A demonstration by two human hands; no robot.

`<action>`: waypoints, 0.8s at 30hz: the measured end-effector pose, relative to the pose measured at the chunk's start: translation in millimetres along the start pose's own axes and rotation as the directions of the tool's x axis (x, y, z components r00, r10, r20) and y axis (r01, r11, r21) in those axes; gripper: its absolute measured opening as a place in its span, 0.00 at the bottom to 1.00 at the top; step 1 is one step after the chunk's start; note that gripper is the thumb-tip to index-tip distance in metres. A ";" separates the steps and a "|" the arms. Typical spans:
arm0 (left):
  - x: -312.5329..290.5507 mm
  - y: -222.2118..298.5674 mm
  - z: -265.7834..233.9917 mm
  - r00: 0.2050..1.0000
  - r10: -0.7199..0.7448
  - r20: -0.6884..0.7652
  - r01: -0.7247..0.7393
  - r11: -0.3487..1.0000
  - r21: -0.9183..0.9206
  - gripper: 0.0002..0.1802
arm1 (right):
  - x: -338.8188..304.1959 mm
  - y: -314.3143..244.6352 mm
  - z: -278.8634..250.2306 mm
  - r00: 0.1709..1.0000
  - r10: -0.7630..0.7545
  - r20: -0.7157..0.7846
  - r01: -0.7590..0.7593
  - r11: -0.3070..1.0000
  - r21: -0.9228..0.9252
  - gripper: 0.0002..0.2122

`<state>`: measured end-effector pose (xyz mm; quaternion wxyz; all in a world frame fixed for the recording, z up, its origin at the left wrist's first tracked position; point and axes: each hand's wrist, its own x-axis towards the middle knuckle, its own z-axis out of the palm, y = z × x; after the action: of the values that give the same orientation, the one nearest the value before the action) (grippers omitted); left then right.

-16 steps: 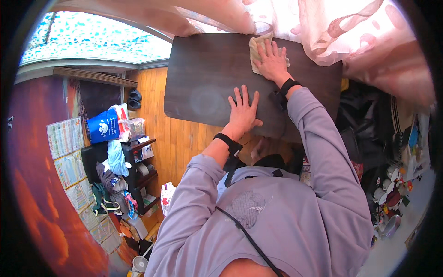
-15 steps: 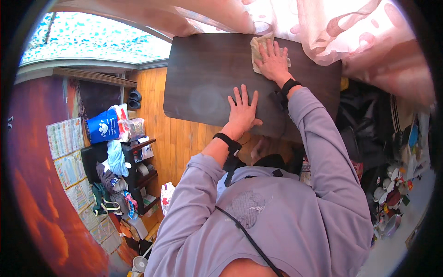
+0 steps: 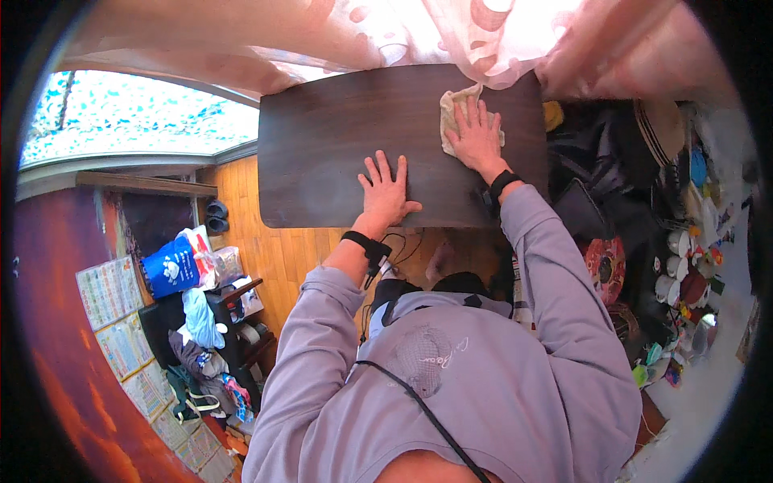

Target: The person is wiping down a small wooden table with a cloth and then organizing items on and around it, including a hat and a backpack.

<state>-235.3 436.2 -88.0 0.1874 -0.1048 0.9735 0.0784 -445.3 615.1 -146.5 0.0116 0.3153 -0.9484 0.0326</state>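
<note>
A dark brown wooden tabletop (image 3: 322, 145) with rounded corners lies in front of me. My right hand (image 3: 477, 143) rests flat, fingers stretched, on a crumpled beige cloth (image 3: 449, 121) toward the table's far right. Part of the cloth is hidden beneath the palm. Near the front edge, my left hand (image 3: 386, 193) lies on the bare wood with its fingers spread and nothing in it. Both wrists wear black bands.
Pink curtains (image 3: 338, 36) hang along the table's far edge. On the left, a shelf piled with clothes (image 3: 201, 318) and a blue bag (image 3: 171, 267) stand by the wall; dark shoes (image 3: 216, 216) sit on the wooden floor (image 3: 241, 193). Black bulky items (image 3: 600, 161) crowd the right.
The cloth under my right hand has shifted right across the tabletop and slightly toward me. My left hand stays at about the same spot on the table. The whole view has turned a little.
</note>
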 end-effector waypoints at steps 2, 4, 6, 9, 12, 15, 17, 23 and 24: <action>0.1 0.3 -0.1 1.000 0.019 -0.017 -0.019 1.000 -0.002 0.71 | -19.6 5.3 -3.4 0.999 0.008 -0.045 -0.008 1.000 0.009 0.36; -0.8 -0.7 0.3 1.000 -0.006 0.019 0.006 1.000 0.005 0.71 | -35.7 1.6 -14.9 0.994 -0.050 0.095 0.049 0.999 0.019 0.37; -4.2 -4.0 1.9 1.000 -0.011 0.013 0.011 1.000 -0.001 0.70 | -38.5 5.4 -29.9 0.996 -0.079 0.052 0.072 0.989 0.127 0.35; -4.5 -3.5 0.5 1.000 -0.006 -0.022 0.006 1.000 0.019 0.71 | -25.8 29.5 -39.8 0.981 -0.042 -0.191 0.097 0.952 0.289 0.30; -0.3 2.5 -2.9 1.000 0.012 -0.006 -0.012 1.000 0.018 0.71 | 5.6 79.6 -35.7 0.953 0.119 -0.278 -0.019 0.941 0.338 0.26; 0.1 0.8 -2.6 1.000 -0.004 0.001 0.004 1.000 0.002 0.72 | 38.8 108.6 -39.9 0.962 -0.014 -0.272 0.065 0.981 0.181 0.27; 0.3 0.2 -2.7 1.000 0.005 -0.014 -0.005 1.000 0.006 0.71 | 60.9 122.4 -42.2 0.978 -0.031 -0.208 0.058 0.991 0.121 0.26; 1.2 -5.6 0.8 0.999 -0.003 -0.039 0.004 1.000 0.013 0.72 | 132.7 138.2 -56.4 0.957 0.067 0.283 -0.089 0.994 0.069 0.39; 2.1 -6.0 1.6 0.999 0.001 -0.043 0.000 1.000 0.013 0.72 | 139.4 142.6 -53.5 0.956 0.053 0.288 -0.076 0.995 0.070 0.39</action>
<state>-235.2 430.4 -91.0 0.1671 -0.1050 0.9778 0.0698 -642.3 649.4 -95.0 -0.1391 0.2857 -0.9478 0.0254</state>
